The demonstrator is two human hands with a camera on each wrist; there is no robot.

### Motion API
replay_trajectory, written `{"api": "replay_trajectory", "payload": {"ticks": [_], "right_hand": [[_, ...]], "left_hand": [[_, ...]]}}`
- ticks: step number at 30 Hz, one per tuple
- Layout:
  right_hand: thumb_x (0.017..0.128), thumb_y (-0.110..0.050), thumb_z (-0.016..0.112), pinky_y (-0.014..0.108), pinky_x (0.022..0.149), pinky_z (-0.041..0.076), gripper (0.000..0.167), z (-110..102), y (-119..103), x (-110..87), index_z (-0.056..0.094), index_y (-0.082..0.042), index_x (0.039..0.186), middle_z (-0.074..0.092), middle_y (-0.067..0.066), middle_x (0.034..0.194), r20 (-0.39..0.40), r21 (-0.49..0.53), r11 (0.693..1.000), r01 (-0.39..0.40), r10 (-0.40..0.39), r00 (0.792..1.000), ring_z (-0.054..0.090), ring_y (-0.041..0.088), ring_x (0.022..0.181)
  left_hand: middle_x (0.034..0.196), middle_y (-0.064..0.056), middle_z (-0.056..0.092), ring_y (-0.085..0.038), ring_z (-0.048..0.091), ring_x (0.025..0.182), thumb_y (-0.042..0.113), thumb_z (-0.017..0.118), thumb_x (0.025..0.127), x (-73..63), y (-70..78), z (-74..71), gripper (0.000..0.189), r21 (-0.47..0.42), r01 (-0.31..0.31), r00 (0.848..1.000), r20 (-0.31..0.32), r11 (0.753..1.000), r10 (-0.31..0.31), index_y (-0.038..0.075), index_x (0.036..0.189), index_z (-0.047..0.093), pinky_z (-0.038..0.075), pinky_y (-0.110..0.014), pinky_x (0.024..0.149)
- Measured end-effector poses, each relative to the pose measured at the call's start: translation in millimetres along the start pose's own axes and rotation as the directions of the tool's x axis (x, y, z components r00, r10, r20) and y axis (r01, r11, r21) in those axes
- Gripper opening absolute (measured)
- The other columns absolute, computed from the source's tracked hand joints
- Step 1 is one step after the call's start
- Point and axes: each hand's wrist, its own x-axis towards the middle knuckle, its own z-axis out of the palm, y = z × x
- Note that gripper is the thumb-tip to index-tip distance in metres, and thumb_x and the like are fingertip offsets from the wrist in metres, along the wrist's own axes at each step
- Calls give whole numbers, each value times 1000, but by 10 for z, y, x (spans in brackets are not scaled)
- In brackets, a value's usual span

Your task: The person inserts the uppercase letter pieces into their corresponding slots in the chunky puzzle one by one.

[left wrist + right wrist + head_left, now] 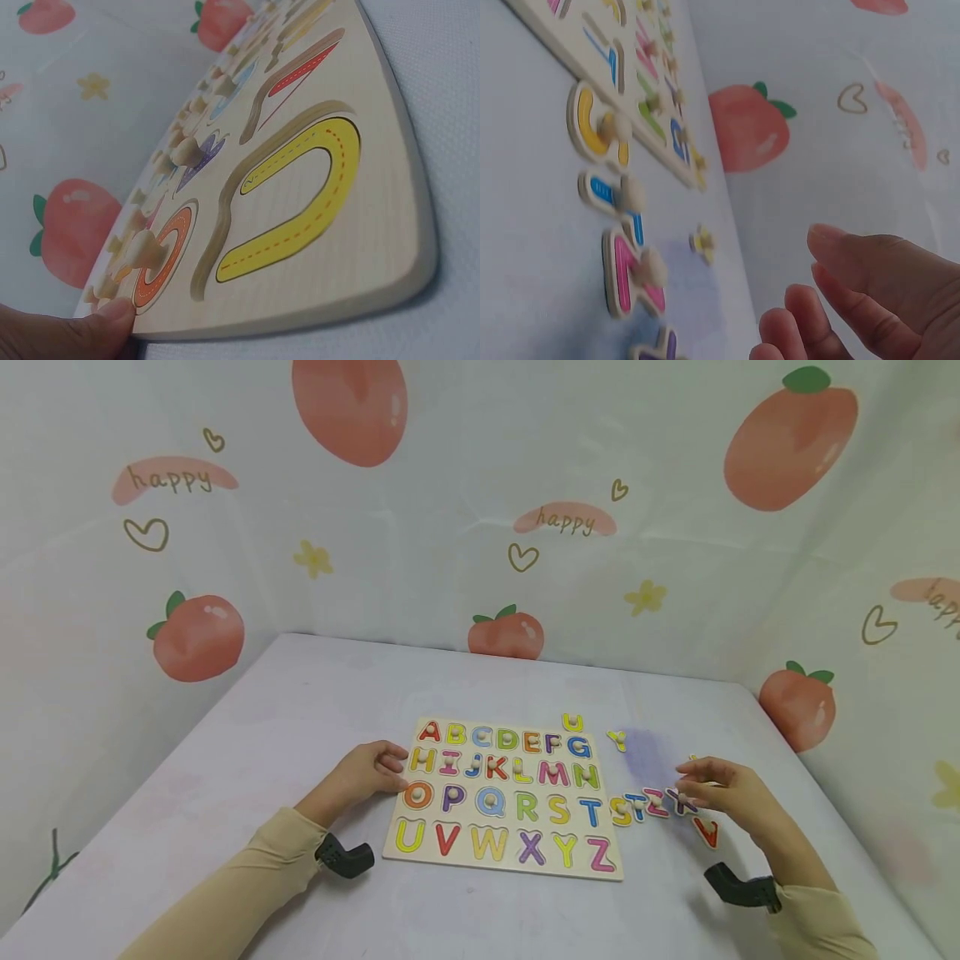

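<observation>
A wooden alphabet puzzle board (pixel 502 872) lies flat on the table. Knobbed letters fill its slots from A to Q; the slots from R to Z show printed letters without knobs. My left hand (pixel 369 768) rests at the board's left edge beside H and O, its fingers loosely bent, one digit (pixel 112 315) touching the rim near the orange O (pixel 174 259). To the right of the board, my right hand (pixel 723 789) hovers above the loose purple X (pixel 681 802), thumb and fingers apart with nothing between them. The red V (pixel 706 832) lies just below that hand.
Loose knobbed letters S (pixel 620 812), T (pixel 638 808) and Z (pixel 656 802) line up right of the board. A yellow Y (pixel 617 740) lies farther back, and a yellow U (pixel 573 722) sits at the board's top edge. Another yellow piece is mostly hidden behind the right hand.
</observation>
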Motion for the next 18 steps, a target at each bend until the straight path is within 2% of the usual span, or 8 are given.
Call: {"api": "replay_trajectory", "payload": {"ticks": [4, 10, 16, 18], "right_hand": [[92, -29, 66, 20, 71, 53, 50, -117, 112, 3, 56, 8, 123, 64, 14, 110, -29, -18, 999, -28, 27, 999, 60, 0, 81], [92, -33, 65, 19, 70, 52, 57, -295, 336, 82, 51, 12, 126, 63, 19, 113, -46, -43, 994, -101, 99, 994, 56, -4, 78], [91, -35, 66, 20, 68, 52, 61, -382, 533, 168, 48, 11, 128, 66, -8, 96, -20, 31, 981, -193, 193, 981, 55, -2, 75], [91, -34, 66, 22, 68, 51, 61, -396, 568, 187, 47, 11, 127, 66, -10, 95, -2, 46, 978, -203, 204, 979, 56, 1, 75]], "left_hand": [[97, -10, 60, -17, 57, 82, 6, 78, 78, 1, 6, 3, 49, -6, 3, 1000, -3, 1000, -3, -2, 122, 58, 47, -28, 75], [97, -10, 60, -18, 57, 82, 5, 78, 78, 4, 12, 7, 49, -10, 7, 1000, -7, 1000, -8, -2, 121, 58, 47, -28, 74], [97, -9, 60, -18, 57, 83, 6, 78, 78, 15, 11, 17, 48, -6, 28, 1000, -14, 1000, -28, -1, 122, 58, 47, -27, 75], [97, -9, 60, -18, 57, 83, 6, 78, 78, 22, 9, 20, 48, -7, 33, 999, -21, 999, -33, 0, 121, 59, 48, -27, 74]]}}
